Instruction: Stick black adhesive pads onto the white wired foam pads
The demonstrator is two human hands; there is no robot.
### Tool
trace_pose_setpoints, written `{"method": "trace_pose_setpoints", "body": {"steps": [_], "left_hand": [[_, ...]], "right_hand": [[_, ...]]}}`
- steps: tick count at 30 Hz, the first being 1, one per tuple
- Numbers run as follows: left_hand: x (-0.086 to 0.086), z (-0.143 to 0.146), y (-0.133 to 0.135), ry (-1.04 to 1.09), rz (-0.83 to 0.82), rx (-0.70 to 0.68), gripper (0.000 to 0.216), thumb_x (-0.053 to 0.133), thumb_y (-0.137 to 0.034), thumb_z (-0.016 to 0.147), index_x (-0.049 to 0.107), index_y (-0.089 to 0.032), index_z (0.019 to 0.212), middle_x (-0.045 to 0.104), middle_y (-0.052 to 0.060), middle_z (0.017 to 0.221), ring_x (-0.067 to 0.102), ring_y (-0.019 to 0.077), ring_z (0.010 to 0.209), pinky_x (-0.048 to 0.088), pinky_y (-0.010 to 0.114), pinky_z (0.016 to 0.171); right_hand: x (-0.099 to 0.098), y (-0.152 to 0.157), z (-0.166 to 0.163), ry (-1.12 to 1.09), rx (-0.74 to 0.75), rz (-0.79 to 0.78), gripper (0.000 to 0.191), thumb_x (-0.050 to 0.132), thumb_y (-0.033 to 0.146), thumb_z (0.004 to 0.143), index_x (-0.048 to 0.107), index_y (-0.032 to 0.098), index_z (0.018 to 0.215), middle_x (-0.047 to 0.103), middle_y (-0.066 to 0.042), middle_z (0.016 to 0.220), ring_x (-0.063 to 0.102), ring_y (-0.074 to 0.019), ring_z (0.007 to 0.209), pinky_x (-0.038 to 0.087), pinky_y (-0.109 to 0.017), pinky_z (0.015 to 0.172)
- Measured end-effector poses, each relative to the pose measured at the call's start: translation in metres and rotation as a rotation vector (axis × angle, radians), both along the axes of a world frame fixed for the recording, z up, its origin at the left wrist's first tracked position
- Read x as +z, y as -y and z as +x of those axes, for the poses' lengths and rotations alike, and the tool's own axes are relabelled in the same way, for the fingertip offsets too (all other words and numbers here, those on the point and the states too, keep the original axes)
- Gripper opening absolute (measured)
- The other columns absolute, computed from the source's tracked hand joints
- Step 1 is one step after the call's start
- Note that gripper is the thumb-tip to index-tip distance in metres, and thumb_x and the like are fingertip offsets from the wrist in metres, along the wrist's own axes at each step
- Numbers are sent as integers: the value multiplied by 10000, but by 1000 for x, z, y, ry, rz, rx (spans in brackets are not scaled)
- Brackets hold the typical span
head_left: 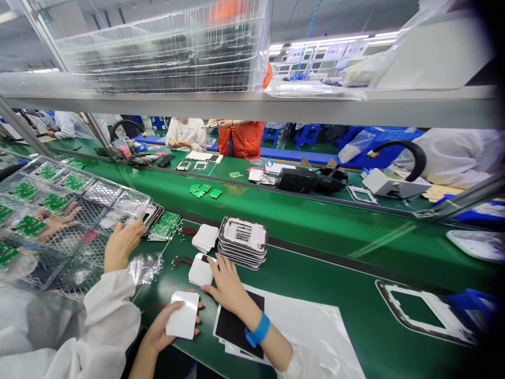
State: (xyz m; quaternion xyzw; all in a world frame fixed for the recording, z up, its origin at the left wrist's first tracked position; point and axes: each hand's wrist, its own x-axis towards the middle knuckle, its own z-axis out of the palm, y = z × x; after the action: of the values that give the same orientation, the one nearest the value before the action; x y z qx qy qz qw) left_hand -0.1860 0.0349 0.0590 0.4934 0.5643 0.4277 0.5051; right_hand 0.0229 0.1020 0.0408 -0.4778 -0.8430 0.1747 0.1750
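My left hand is closed around a flat white rectangular piece, thumb on its face and fingertips along its right edge. Wearing a blue wristband, my right hand reaches over a small pile of similar white pieces, its fingers stretched out. A dark strip shows on that pile beside the fingertips. Behind it lies a second pile of white pieces; red leads stick out to the left of both piles. Under my right forearm is a black sheet on larger white sheets.
Stacked grey-and-white frames stand behind my right hand. Green circuit boards lie at left, by a clear compartment tray that a co-worker's hands hold. One frame lies at right. A metal shelf crosses overhead.
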Motion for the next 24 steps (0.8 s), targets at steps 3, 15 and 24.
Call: {"method": "trace_pose_setpoints", "body": {"steps": [3, 15, 24], "left_hand": [[-20, 17, 27, 253, -214, -149, 307, 465, -366, 910, 628, -302, 1163, 714, 33, 796, 711, 247, 725, 550, 425, 672], [-32, 62, 21, 767, -651, -325, 439, 558, -338, 818, 548, -153, 1216, 738, 161, 996, 718, 335, 811, 540, 493, 760], [-32, 129, 1, 819, -664, -169, 612, 588, -213, 847, 378, -190, 1421, 730, 147, 1058, 718, 325, 898, 553, 471, 832]], "right_hand": [[9, 20, 31, -59, -35, -3, 321, 476, 156, 921, 595, 178, 1219, 593, -143, 1278, 524, -307, 1175, 422, -464, 965], [-21, 134, 165, -248, -545, -151, 217, 470, 299, 963, 643, 173, 926, 649, -88, 870, 608, -240, 853, 500, -382, 783], [-31, 153, 140, -293, -493, -200, 181, 486, 239, 958, 658, 185, 948, 628, -79, 967, 589, -222, 932, 492, -345, 841]]}}
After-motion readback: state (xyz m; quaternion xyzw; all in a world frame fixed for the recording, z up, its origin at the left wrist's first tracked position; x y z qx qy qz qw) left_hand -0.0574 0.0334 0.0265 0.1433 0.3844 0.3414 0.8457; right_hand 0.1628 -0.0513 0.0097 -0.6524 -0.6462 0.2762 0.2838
